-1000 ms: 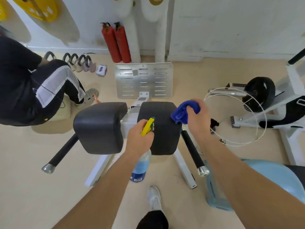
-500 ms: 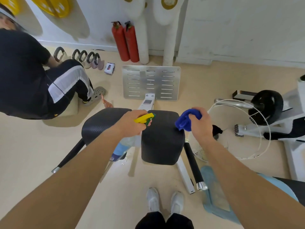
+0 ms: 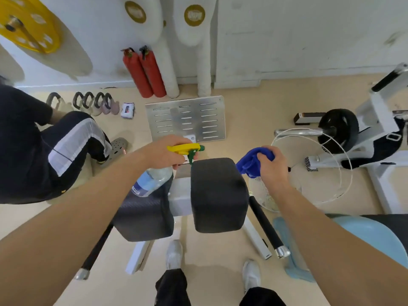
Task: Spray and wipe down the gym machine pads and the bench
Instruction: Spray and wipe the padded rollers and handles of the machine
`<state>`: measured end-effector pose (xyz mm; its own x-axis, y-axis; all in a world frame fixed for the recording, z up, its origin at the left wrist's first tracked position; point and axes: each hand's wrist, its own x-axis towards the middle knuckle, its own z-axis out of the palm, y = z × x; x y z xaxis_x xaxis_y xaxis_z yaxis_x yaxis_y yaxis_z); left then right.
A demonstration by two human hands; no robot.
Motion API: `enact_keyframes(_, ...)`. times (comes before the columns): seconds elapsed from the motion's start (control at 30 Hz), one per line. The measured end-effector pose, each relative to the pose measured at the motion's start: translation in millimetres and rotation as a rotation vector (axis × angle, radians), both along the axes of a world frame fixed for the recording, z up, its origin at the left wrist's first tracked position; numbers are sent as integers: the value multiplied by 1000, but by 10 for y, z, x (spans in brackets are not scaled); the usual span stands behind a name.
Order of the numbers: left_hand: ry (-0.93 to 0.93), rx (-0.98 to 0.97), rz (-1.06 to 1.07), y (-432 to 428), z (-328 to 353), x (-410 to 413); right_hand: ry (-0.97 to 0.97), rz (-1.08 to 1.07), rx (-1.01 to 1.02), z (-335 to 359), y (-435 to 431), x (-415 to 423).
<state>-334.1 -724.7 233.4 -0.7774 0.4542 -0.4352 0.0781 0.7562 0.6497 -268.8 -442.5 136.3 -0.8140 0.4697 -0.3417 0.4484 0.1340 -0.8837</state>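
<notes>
Two black machine pads sit side by side below me: the right pad (image 3: 218,193) in full view, the left pad (image 3: 143,217) partly under my forearm. My left hand (image 3: 163,153) grips a spray bottle (image 3: 152,180) with a yellow and green trigger head (image 3: 185,149), held tilted above the gap between the pads, nozzle toward the right pad. My right hand (image 3: 271,166) is closed on a bunched blue cloth (image 3: 251,162), hovering just off the right pad's far right corner.
A slotted metal footplate (image 3: 187,118) lies beyond the pads, two red extinguishers (image 3: 143,71) at the wall. A seated person (image 3: 44,146) is at left. A white wire fan guard (image 3: 309,168), a weight machine (image 3: 340,129) and a pale blue ball (image 3: 371,237) crowd the right.
My view has shifted closer over the pads. My left hand has swung the bottle up and rightward to a near-level tilt. My right hand keeps the cloth by the right pad.
</notes>
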Motion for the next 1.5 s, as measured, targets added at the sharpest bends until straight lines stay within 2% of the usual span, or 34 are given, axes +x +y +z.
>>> enact_keyframes(0.13, 26, -93, -245, -147, -163, -416, -32, -74, 34, -65, -275, -41)
enact_keyframes(0.23, 63, -231, -454, -235, -343, -657, -33, -122, 32, -83, -481, -70)
enact_keyframes(0.37, 75, -305, -690, -236, -631, -854, 36, -309, 72, -119, -718, -27)
enact_keyframes(0.57, 50, -320, -835, -92, -959, -933, 90, -639, 204, -17, -816, 92)
enact_keyframes(0.8, 100, -320, -896, 61, -1246, -914, 106, -665, 124, 16, -844, 222)
enact_keyframes(0.9, 154, -362, -922, 76, -1326, -939, 96, -560, 136, -25, -874, 242)
enact_keyframes(1.0, 127, -297, -880, 32, -1323, -984, 17, -310, 227, -95, -915, 300)
enact_keyframes(1.13, -1, -217, -852, -71, -1250, -1016, -280, 448, 676, -433, -1135, 308)
enact_keyframes(1.23, -60, -140, -743, -206, -1247, -1086, -252, 818, 809, -661, -1428, 132)
enact_keyframes(1.3, -86, -75, -630, -302, -1275, -1157, -268, 1003, 809, -774, -1435, -192)
enact_keyframes(1.37, -90, -34, -542, -393, -1339, -1207, -380, 1085, 806, -945, -1289, -615)
enact_keyframes(1.43, -65, -35, -466, -464, -1463, -1245, -508, 1048, 815, -1149, -1126, -965)
enact_keyframes(1.5, -28, -43, -449, -509, -1562, -1258, -518, 1008, 780, -1243, -1104, -1025)
